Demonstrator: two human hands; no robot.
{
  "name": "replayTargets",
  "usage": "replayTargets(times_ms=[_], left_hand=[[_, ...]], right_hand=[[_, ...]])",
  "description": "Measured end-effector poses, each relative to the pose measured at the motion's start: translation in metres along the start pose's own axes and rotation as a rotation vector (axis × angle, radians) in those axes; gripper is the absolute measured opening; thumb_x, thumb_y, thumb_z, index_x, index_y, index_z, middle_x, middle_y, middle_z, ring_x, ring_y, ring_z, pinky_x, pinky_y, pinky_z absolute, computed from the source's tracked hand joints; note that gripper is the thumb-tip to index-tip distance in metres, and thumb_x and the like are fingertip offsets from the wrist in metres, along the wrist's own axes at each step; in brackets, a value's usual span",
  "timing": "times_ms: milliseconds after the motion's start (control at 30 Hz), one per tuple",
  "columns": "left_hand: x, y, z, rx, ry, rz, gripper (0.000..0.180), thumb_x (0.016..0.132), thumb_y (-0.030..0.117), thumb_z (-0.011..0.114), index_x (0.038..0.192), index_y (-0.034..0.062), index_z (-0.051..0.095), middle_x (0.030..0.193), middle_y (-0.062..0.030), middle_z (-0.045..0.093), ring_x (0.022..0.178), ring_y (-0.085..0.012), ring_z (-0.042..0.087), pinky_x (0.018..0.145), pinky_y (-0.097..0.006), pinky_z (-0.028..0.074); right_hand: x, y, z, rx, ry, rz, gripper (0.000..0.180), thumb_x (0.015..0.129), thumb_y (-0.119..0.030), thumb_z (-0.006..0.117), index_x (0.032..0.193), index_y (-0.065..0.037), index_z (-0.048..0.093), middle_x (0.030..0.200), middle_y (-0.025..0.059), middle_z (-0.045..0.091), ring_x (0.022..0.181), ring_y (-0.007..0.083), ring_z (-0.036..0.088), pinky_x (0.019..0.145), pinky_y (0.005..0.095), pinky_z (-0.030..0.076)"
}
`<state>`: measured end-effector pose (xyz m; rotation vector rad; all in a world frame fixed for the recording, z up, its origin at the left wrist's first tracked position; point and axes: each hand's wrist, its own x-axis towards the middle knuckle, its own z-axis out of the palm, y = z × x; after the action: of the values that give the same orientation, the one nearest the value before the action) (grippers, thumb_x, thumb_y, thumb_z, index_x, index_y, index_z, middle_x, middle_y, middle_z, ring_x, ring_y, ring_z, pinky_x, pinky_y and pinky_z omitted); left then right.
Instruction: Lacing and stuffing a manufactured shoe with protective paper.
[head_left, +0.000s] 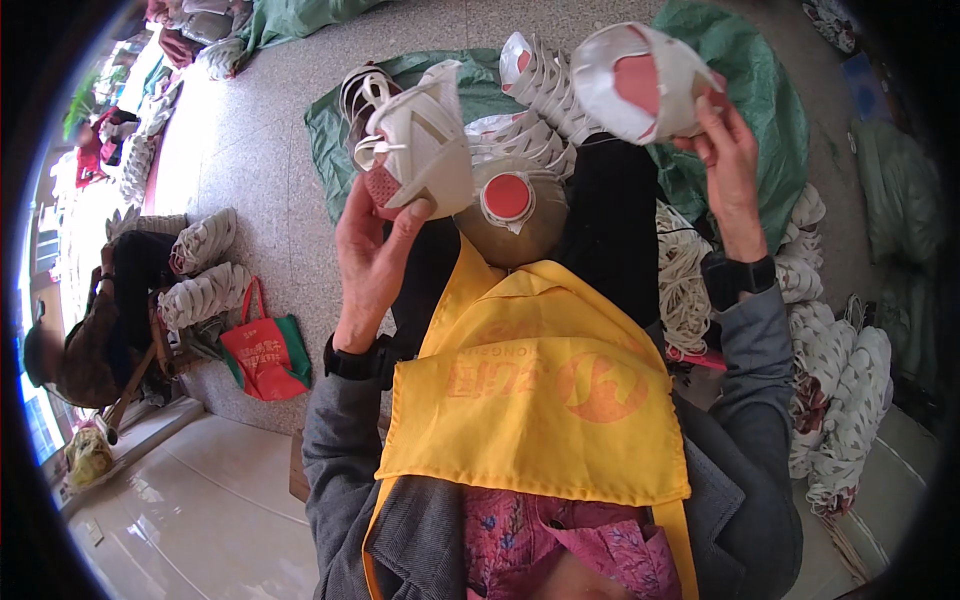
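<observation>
Above green tarp (770,110): shoe uppers (425,150) in both closed grips.

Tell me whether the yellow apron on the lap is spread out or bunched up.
Spread out. The yellow apron lies flat across the lap, its lower hem straight and both corners showing, with only shallow creases.

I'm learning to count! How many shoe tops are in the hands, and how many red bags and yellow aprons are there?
White shoe uppers held in the hands: 2, one in the left hand, one in the right hand
Red bag: 1
Yellow apron: 1
Total: 4
</observation>
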<state>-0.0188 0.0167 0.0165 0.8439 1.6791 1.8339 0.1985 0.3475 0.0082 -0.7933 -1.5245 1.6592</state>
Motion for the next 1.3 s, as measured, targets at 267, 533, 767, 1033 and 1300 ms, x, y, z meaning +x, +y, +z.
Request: replayTargets(times_ms=[267, 533, 767, 1033, 1300], left_hand=[[0.002, 0.006, 0.012, 0.389, -0.008, 0.149, 0.076, 0.092, 0.014, 0.075, 0.155, -0.002, 0.036, 0.122, -0.0143, 0.069, 0.114, -0.0171, 0.063, 0.101, -0.034, 0.049], [0.001, 0.038, 0.025, 0.488, -0.045, 0.234, 0.05, 0.088, 0.007, 0.076, 0.133, -0.0029, 0.057, 0.109, -0.0133, 0.068, 0.098, -0.0158, 0.065, 0.088, -0.032, 0.052], [0.002, -0.003, 0.051, 0.878, -0.277, 0.491, 0.03, 0.072, 0.004, 0.075, 0.097, 0.0057, 0.058, 0.085, -0.0082, 0.056, 0.083, -0.0292, 0.056, 0.071, -0.041, 0.043], [-0.009, -0.077, 0.071, 1.088, -0.422, 0.519, 0.03, 0.087, 0.014, 0.066, 0.117, 0.0155, 0.065, 0.09, -0.0056, 0.058, 0.087, -0.0254, 0.055, 0.075, -0.039, 0.041], [-0.017, -0.075, 0.046, 0.482, -0.418, 0.096, 0.042, 0.082, 0.004, 0.076, 0.122, 0.0027, 0.064, 0.119, -0.0155, 0.068, 0.107, -0.0296, 0.068, 0.091, -0.04, 0.054]], right_hand=[[0.018, 0.0, -0.054, -0.1, 0.262, -0.246, 0.039, 0.095, -0.023, 0.074, 0.127, -0.003, 0.065, 0.086, -0.0048, 0.057, 0.065, 0.0028, 0.044, 0.068, 0.0254, 0.06], [0.002, 0.001, -0.052, -0.198, 0.242, -0.292, 0.032, 0.095, -0.024, 0.074, 0.118, -0.002, 0.068, 0.093, -0.0008, 0.064, 0.07, 0.0047, 0.053, 0.069, 0.0265, 0.059], [-0.027, -0.013, -0.025, -0.517, 0.089, -0.464, 0.028, 0.094, -0.021, 0.075, 0.111, -0.001, 0.067, 0.099, 0.0041, 0.074, 0.085, 0.0105, 0.068, 0.072, 0.0257, 0.054], [-0.097, -0.008, 0.055, -0.627, -0.347, -0.526, 0.034, 0.082, -0.009, 0.082, 0.113, -0.008, 0.068, 0.086, 0.0052, 0.07, 0.065, 0.0197, 0.065, 0.06, 0.0311, 0.052], [-0.115, 0.037, 0.075, -0.689, -0.539, -0.642, 0.037, 0.077, -0.011, 0.084, 0.106, -0.003, 0.062, 0.094, 0.0112, 0.068, 0.08, 0.0313, 0.069, 0.068, 0.0381, 0.056]])
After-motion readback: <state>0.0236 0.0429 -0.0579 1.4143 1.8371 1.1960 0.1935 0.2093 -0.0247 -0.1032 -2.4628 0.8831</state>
